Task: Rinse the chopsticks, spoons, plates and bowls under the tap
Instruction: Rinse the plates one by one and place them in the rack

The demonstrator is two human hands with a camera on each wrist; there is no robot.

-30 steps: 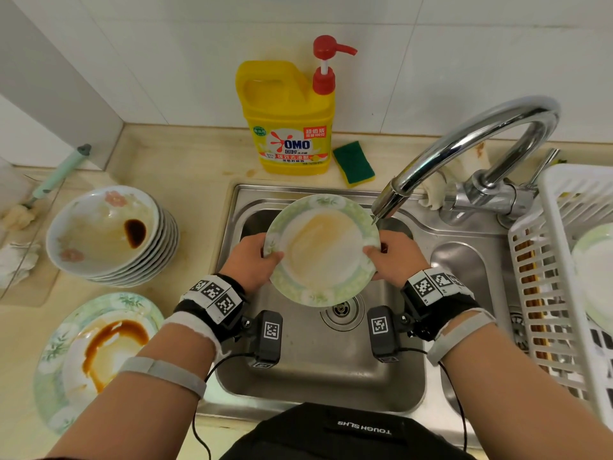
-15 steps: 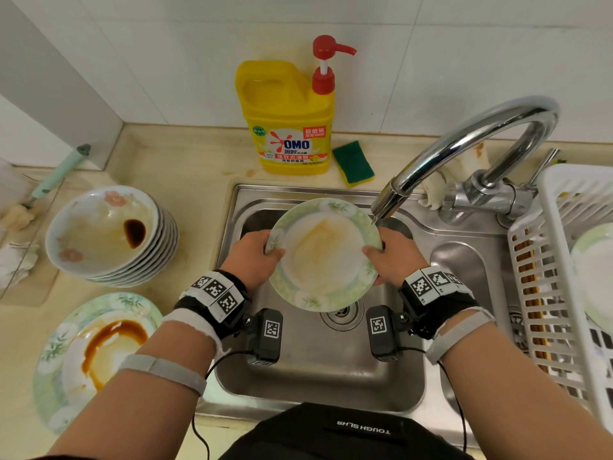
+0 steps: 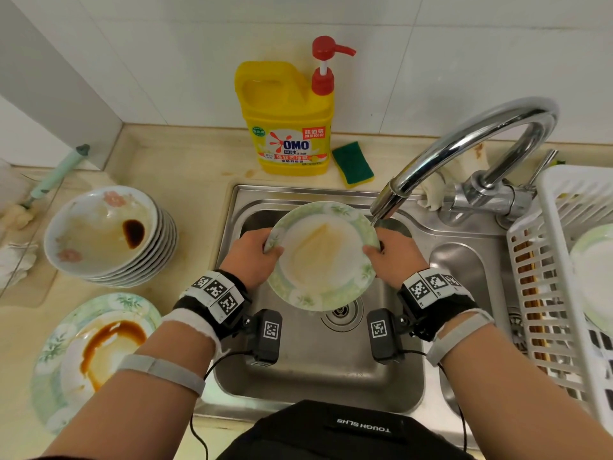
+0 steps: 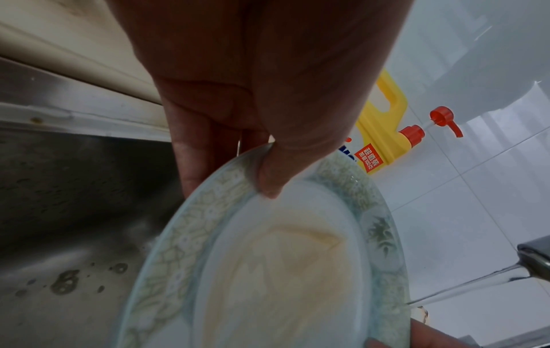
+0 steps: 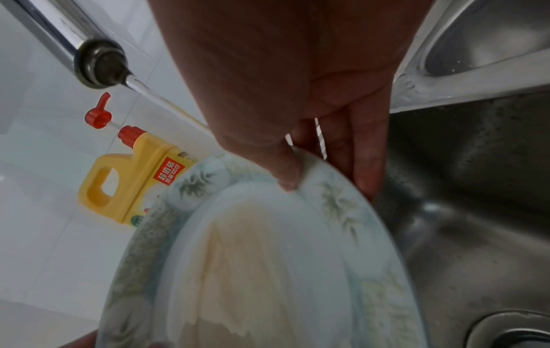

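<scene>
A green-rimmed plate (image 3: 323, 257) smeared with pale brown sauce is held tilted over the sink (image 3: 318, 370), just left of the tap spout (image 3: 386, 202). My left hand (image 3: 255, 257) pinches its left rim, thumb on top and fingers beneath (image 4: 268, 174). My right hand (image 3: 389, 257) pinches the right rim the same way (image 5: 290, 169). A thin stream of water (image 5: 166, 103) runs from the spout behind my right hand. A stack of dirty bowls (image 3: 106, 234) and a sauce-stained plate (image 3: 93, 353) sit on the counter at left.
A yellow detergent bottle (image 3: 287, 127) and a green sponge (image 3: 353, 164) stand behind the sink. A white drying rack (image 3: 564, 277) at right holds a plate and chopsticks. A brush (image 3: 49, 180) lies at far left. The tap handle (image 3: 540, 167) stands beside the rack.
The plate has tipped and turned slightly in both hands, its far edge rising toward the spout. The sauce film has shifted across its middle.
</scene>
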